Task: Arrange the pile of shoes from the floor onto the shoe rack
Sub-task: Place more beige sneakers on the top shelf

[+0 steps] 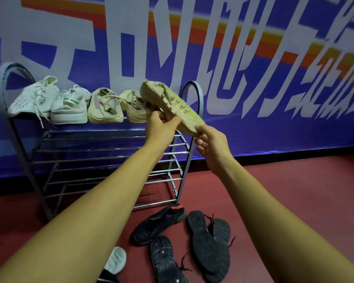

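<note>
I hold a beige sneaker [173, 104] sole-up above the right end of the metal shoe rack [102, 149]. My left hand [161, 124] grips its middle and my right hand [209, 139] pinches its near tip. On the top shelf sit a white sneaker [32, 98], a white shoe with a green tag [70, 107], a beige shoe with a pink mark [104, 107] and another beige shoe [134, 108]. Several black shoes [159, 223] [209, 244] [167, 260] lie on the floor below.
The rack's lower shelves of chrome bars hold nothing. A blue banner wall [274, 129] stands right behind the rack. A white-soled shoe [116, 260] lies by my left forearm. Red floor [294, 190] stretches to the right.
</note>
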The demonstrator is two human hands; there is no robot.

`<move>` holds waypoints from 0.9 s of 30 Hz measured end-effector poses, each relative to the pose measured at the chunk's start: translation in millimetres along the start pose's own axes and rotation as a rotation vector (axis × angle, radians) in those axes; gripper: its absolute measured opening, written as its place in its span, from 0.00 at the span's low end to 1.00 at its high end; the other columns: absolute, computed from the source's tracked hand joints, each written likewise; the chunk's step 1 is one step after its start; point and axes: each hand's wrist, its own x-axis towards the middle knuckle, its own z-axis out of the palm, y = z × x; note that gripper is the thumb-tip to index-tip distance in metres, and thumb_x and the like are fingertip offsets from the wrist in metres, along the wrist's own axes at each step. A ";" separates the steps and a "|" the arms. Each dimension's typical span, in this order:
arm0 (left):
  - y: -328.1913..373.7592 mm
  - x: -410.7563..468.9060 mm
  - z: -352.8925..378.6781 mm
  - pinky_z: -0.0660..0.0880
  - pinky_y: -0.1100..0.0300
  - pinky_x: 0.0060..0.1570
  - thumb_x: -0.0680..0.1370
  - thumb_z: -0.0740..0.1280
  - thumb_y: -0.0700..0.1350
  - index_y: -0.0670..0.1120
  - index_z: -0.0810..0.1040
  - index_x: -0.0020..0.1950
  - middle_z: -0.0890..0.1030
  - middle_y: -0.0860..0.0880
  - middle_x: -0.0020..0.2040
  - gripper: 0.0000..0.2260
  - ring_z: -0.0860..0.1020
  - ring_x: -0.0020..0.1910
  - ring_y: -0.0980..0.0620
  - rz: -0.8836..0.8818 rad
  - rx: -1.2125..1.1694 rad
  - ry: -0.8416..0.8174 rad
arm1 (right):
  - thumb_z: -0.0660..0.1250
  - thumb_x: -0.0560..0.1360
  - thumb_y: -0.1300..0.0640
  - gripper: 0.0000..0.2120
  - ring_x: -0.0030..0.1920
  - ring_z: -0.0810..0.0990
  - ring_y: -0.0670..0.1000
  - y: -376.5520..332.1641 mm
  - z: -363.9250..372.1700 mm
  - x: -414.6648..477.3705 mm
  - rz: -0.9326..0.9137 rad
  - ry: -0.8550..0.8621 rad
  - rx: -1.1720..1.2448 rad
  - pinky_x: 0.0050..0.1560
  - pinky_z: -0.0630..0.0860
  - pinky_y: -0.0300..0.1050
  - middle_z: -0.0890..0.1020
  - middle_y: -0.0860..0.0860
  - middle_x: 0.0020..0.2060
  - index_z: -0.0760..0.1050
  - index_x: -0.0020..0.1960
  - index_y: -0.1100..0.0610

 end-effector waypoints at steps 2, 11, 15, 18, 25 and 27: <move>1.0 3.7 10.3 0.80 0.50 0.51 0.74 0.71 0.48 0.49 0.77 0.55 0.85 0.49 0.47 0.11 0.83 0.49 0.48 0.039 0.003 -0.008 | 0.71 0.75 0.59 0.10 0.32 0.67 0.47 1.8 -6.8 3.5 0.031 -0.027 0.100 0.33 0.61 0.40 0.76 0.51 0.35 0.77 0.55 0.61; -17.4 14.7 50.3 0.77 0.56 0.54 0.74 0.73 0.48 0.51 0.67 0.76 0.81 0.52 0.58 0.31 0.80 0.56 0.53 0.074 0.069 -0.203 | 0.73 0.76 0.59 0.12 0.33 0.72 0.46 8.9 -24.0 32.5 0.002 0.010 0.170 0.30 0.64 0.38 0.82 0.53 0.43 0.77 0.58 0.61; -29.5 26.3 56.6 0.72 0.58 0.37 0.76 0.72 0.46 0.51 0.64 0.79 0.77 0.50 0.36 0.33 0.74 0.34 0.54 0.016 0.118 -0.199 | 0.73 0.76 0.59 0.22 0.33 0.73 0.45 22.6 -25.6 44.1 0.035 0.044 0.186 0.29 0.65 0.37 0.83 0.54 0.47 0.73 0.67 0.63; -33.0 31.7 61.6 0.76 0.55 0.43 0.76 0.70 0.46 0.51 0.65 0.78 0.78 0.50 0.39 0.31 0.77 0.40 0.51 -0.022 0.111 -0.150 | 0.74 0.75 0.59 0.25 0.34 0.73 0.45 29.0 -21.4 50.8 0.045 0.041 0.194 0.28 0.66 0.37 0.84 0.56 0.48 0.71 0.69 0.61; -33.4 33.3 66.7 0.74 0.61 0.39 0.77 0.69 0.47 0.49 0.74 0.67 0.82 0.54 0.42 0.18 0.79 0.42 0.58 0.060 0.056 0.037 | 0.75 0.74 0.57 0.27 0.34 0.75 0.46 25.3 -3.1 63.0 0.015 0.077 0.192 0.28 0.68 0.37 0.83 0.56 0.47 0.68 0.68 0.61; -34.8 34.0 67.8 0.72 0.65 0.38 0.78 0.69 0.48 0.50 0.74 0.66 0.82 0.53 0.48 0.17 0.79 0.43 0.60 0.095 0.064 0.058 | 0.76 0.74 0.56 0.28 0.32 0.75 0.44 23.6 -0.1 68.3 0.005 0.068 0.202 0.26 0.69 0.36 0.83 0.57 0.48 0.69 0.69 0.62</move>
